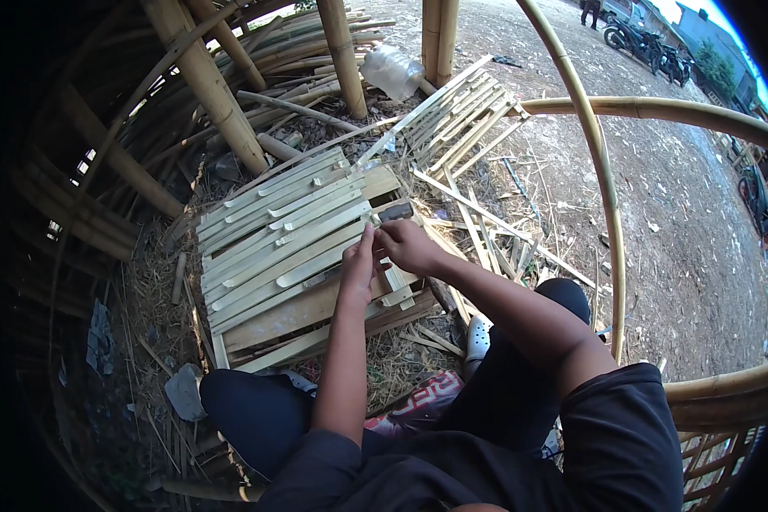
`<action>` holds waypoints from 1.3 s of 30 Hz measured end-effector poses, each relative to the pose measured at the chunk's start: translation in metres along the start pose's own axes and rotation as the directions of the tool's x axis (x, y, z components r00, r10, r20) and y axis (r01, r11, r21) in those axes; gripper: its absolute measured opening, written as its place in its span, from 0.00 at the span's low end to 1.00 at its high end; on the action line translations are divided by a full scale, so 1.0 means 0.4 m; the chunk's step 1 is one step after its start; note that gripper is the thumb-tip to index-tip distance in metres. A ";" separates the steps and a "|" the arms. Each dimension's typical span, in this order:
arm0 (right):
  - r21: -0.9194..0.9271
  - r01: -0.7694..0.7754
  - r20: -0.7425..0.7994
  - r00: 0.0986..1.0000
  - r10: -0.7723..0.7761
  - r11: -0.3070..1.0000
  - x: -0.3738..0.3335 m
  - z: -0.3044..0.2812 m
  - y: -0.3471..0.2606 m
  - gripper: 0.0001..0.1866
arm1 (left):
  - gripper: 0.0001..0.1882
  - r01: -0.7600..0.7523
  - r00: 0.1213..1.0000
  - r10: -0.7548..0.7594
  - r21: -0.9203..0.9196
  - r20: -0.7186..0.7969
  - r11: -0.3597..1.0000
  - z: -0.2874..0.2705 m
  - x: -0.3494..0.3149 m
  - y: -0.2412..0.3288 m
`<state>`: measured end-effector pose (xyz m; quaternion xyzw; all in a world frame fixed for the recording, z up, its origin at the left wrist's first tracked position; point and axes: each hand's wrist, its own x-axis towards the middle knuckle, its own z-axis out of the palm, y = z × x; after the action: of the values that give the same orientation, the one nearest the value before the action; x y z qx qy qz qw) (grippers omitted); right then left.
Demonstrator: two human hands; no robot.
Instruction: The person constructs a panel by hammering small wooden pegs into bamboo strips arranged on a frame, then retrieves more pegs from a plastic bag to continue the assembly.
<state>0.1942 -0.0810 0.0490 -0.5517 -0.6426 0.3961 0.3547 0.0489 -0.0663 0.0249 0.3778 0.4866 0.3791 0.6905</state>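
Head view: a person sits on straw-strewn ground, both bare forearms reaching forward over a stack of split bamboo.
Fingertips: the two hands meet at one spot, thumbs and forefingers pinched together on a small pale piece [375,224]; it is too small to tell what it is.
Left hand [358,266]: fingers stretched up and closed at the tips, palm lying over the slats.
Right hand [408,246]: curled in from the right, fingertips closed toward the left hand's; knuckles up.
Bamboo slats [273,230]: a flat stack of pale split strips, long axes running from lower left to upper right, ends pointing toward the bamboo posts beyond.
Where the work sits: at the right edge of the stack, near its far right corner, just beside a dark small block [395,211].
Wooden board [303,311]: under the stack, showing along the near edge.
Second slat bundle [461,115]: farther off to the upper right, well apart, strips also slanting up-right.
Plastic bottle [391,72]: clear, lying beyond between upright bamboo poles [343,55].
Curved bamboo rail [602,171]: arcs down the right side.
White shoe [478,335]: below the right forearm, by the dark-trousered knee.
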 end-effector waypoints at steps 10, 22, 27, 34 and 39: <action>0.382 -0.167 0.112 0.985 0.134 0.909 -0.001 0.000 0.002 0.18 | 0.28 -0.028 0.975 0.069 -0.193 0.210 0.981 0.007 0.007 -0.016; 0.195 -0.002 -0.054 0.998 0.013 0.981 0.006 0.008 0.023 0.21 | 0.28 -0.124 0.987 0.129 -0.061 0.098 0.990 0.025 -0.014 0.007; -0.158 0.070 -0.131 0.987 -0.091 0.985 0.001 0.003 -0.013 0.18 | 0.22 -0.129 0.988 0.137 0.127 -0.063 0.984 -0.002 -0.026 0.040; -0.284 0.188 -0.150 0.960 -0.237 0.940 -0.007 -0.006 0.000 0.13 | 0.19 -0.077 0.997 0.073 0.122 0.032 0.990 -0.023 -0.009 0.038; -0.389 0.092 -0.082 0.988 -0.134 0.917 -0.003 -0.011 -0.011 0.16 | 0.18 -0.092 0.996 0.088 0.130 0.033 0.987 -0.030 0.000 0.030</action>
<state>0.1964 -0.0820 0.0548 -0.5927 -0.7187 0.2115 0.2959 0.0356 -0.0594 0.0326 0.4492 0.4837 0.3717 0.6528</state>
